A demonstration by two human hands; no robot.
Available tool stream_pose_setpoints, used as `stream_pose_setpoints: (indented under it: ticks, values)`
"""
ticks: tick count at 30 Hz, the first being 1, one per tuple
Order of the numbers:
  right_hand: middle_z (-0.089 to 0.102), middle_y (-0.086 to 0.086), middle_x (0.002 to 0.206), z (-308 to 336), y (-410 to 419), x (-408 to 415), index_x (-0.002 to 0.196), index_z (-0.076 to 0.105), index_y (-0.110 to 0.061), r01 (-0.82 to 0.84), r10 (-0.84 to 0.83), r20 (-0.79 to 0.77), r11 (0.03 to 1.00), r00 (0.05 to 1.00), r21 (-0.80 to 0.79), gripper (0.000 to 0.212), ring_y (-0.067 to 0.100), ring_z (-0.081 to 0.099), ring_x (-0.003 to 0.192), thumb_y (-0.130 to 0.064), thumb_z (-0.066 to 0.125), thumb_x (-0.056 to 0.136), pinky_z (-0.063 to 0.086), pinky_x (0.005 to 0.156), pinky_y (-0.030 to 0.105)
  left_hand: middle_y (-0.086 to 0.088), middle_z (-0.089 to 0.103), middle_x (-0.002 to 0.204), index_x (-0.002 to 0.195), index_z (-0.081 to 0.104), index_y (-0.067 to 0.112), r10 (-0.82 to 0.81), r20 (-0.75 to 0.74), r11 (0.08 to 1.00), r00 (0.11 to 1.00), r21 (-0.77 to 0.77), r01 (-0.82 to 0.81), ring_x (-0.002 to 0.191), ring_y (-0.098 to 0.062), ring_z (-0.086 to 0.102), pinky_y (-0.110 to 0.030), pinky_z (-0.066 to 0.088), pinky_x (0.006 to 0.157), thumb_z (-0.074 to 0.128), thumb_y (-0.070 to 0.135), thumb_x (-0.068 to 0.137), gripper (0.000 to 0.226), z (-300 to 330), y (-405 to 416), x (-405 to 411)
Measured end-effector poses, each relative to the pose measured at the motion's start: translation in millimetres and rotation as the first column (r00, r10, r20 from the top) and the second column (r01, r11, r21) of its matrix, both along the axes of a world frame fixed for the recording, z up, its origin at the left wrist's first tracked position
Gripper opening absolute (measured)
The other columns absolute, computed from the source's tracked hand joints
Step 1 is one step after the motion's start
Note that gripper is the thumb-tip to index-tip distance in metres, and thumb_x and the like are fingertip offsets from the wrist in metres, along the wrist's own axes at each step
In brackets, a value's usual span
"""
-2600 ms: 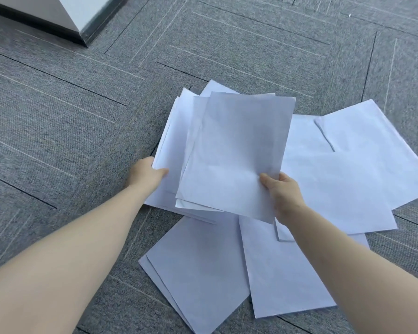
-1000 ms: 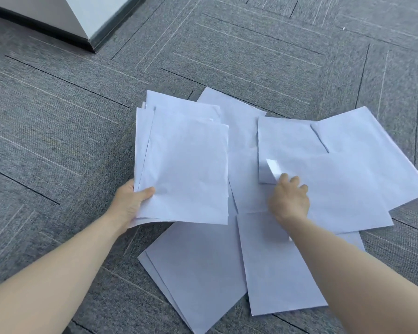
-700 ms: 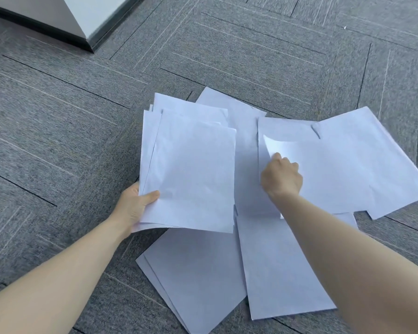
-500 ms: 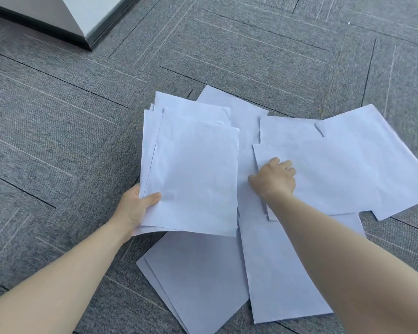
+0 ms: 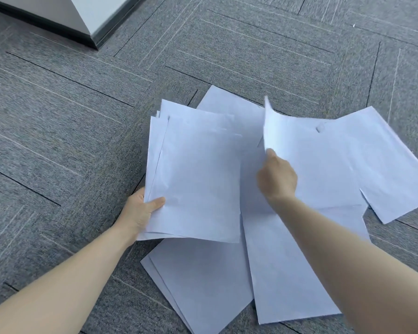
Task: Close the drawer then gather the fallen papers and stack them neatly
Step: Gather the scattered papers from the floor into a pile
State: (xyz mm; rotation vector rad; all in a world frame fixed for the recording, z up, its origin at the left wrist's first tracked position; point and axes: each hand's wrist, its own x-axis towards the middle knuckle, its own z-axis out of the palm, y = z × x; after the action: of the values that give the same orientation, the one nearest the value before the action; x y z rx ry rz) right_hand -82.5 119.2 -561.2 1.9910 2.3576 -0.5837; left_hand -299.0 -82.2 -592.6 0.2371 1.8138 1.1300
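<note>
My left hand (image 5: 140, 208) grips the lower left corner of a stack of white papers (image 5: 198, 174), thumb on top, held just above the floor. My right hand (image 5: 276, 177) pinches the left edge of a single white sheet (image 5: 319, 160) and lifts it, its left side curling upward. Several more loose white sheets lie on the grey carpet: one at the far right (image 5: 391, 169), one under my right forearm (image 5: 282, 273), a pair near me (image 5: 203, 285) and one at the back (image 5: 227, 102). No drawer is in view.
Grey carpet tiles (image 5: 70, 141) cover the floor all around the papers. The corner of a white cabinet or wall base with a dark plinth (image 5: 82, 22) stands at the top left, well away from the sheets.
My right hand let go of the stack, reached right, took hold of a loose sheet and has pulled it left and up. My left hand keeps holding the stack, shifted slightly left.
</note>
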Motion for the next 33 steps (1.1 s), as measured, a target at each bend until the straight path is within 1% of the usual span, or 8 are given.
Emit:
stream_pose_setpoints:
  ticks: [3,11,16,18,21,25,29,33]
  values:
    - [0.065,0.014,0.099,13,-32,-20,0.128,0.047,-0.013,-0.157,0.158,-0.069,0.987,0.985,0.023,0.050,0.035,0.056,0.088,0.002,0.037,0.081,0.031,0.065,0.036,0.001,0.069,0.094,0.098,0.063,0.019,-0.068,0.012,0.998,0.998,-0.005,0.068,0.079,-0.012,0.066,-0.018,0.052,0.059,0.059,0.000,0.090,0.021,4,1,4]
    - [0.059,0.000,0.121,3,-99,-34,0.132,0.040,-0.028,-0.587,0.583,-0.076,0.808,0.809,-0.054,0.058,0.033,0.057,0.097,-0.001,0.039,0.081,0.044,0.064,0.037,-0.014,0.068,0.112,0.103,0.064,0.018,-0.055,0.237,0.996,0.970,-0.053,0.069,0.092,-0.029,0.066,-0.039,0.051,0.078,0.046,0.013,0.098,0.019,9,-6,0]
    - [0.050,-0.012,0.135,-9,-113,-22,0.138,0.037,-0.035,-0.756,0.753,-0.091,0.635,0.651,-0.157,0.060,0.025,0.050,0.114,-0.003,0.036,0.087,0.038,0.064,0.033,-0.015,0.072,0.108,0.113,0.067,0.017,0.084,0.430,0.996,0.899,-0.064,-0.063,0.100,-0.030,0.066,-0.042,0.049,0.085,0.020,0.075,0.087,0.079,4,-11,-18]
    - [0.047,-0.013,0.138,-11,-115,-18,0.137,0.039,-0.034,-0.798,0.797,-0.087,0.579,0.597,-0.169,0.059,0.025,0.048,0.117,-0.003,0.038,0.087,0.040,0.065,0.034,-0.018,0.069,0.098,0.108,0.071,0.013,0.114,0.467,0.993,0.877,-0.085,-0.083,0.087,-0.030,0.064,-0.038,0.048,0.071,0.019,0.085,0.077,0.094,-2,-15,-31]
    - [0.046,-0.010,0.140,-15,-116,-12,0.137,0.041,-0.034,-0.831,0.835,-0.091,0.519,0.543,-0.199,0.051,0.027,0.048,0.119,-0.008,0.039,0.093,0.049,0.076,0.039,-0.012,0.072,0.082,0.103,0.072,0.012,0.007,0.420,0.986,0.908,-0.152,0.063,0.063,-0.027,0.067,-0.033,0.053,0.054,0.040,0.067,0.087,0.066,1,-15,-38]
    - [0.042,-0.015,0.145,-15,-116,-9,0.139,0.043,-0.036,-0.806,0.807,-0.132,0.532,0.575,-0.259,0.037,0.022,0.039,0.131,-0.036,0.030,0.104,0.047,0.092,0.039,-0.009,0.077,0.093,0.118,0.064,0.011,-0.142,0.296,0.952,0.944,-0.221,0.213,0.086,-0.029,0.071,-0.045,0.059,0.076,0.070,0.025,0.080,0.041,4,-8,-22]
    - [0.028,-0.020,0.157,-7,-113,-7,0.149,0.032,-0.038,-0.753,0.773,-0.150,0.523,0.616,-0.399,0.049,0.013,0.023,0.144,-0.052,0.027,0.102,0.033,0.109,0.035,-0.011,0.076,0.098,0.111,0.067,0.009,-0.219,0.228,0.926,0.949,-0.257,0.276,0.095,-0.031,0.070,-0.045,0.057,0.081,0.081,0.019,0.071,0.043,7,2,-1]
    - [0.048,-0.010,0.148,-12,-103,5,0.143,0.046,-0.031,-0.625,0.562,-0.278,0.728,0.779,-0.281,0.044,0.018,0.039,0.136,-0.043,0.040,0.101,0.036,0.107,0.035,-0.014,0.073,0.100,0.111,0.066,0.004,-0.197,0.091,0.939,0.976,-0.270,0.215,0.088,-0.030,0.070,-0.036,0.056,0.068,0.079,-0.001,0.068,0.046,1,5,1]
